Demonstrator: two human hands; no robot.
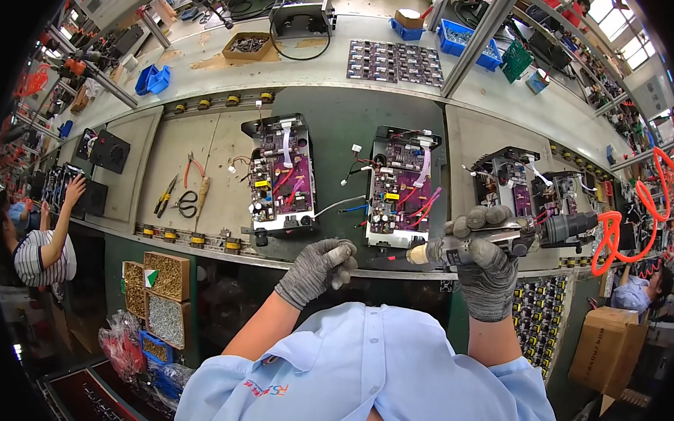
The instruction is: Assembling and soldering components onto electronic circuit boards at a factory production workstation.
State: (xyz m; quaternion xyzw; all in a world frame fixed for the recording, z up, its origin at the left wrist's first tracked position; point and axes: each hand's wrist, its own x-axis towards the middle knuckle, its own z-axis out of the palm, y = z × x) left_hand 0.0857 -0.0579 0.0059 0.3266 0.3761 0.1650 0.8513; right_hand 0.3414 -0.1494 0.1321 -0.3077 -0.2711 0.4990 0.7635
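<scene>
My right hand (486, 271), in a grey knit glove, grips a power screwdriver (455, 253). The tool lies sideways, its tip pointing left, low in front of the middle unit. My left hand (321, 271), gloved alike, is closed with fingertips pressed together; anything between them is too small to name. It hangs by the bench's near edge. Two open black-cased units with purple circuit boards stand ahead: a left unit (286, 180) and a middle unit (402, 191). Loose red, white and blue wires stick out of them. A grey cable runs between the two.
Pliers (196, 165) and black-handled scissors (187, 204) lie left of the units. More units (508, 176) stand at right, near a coiled orange hose (610, 241). Below the left bench edge are screw trays (166, 274). Other people (48, 252) work at both sides.
</scene>
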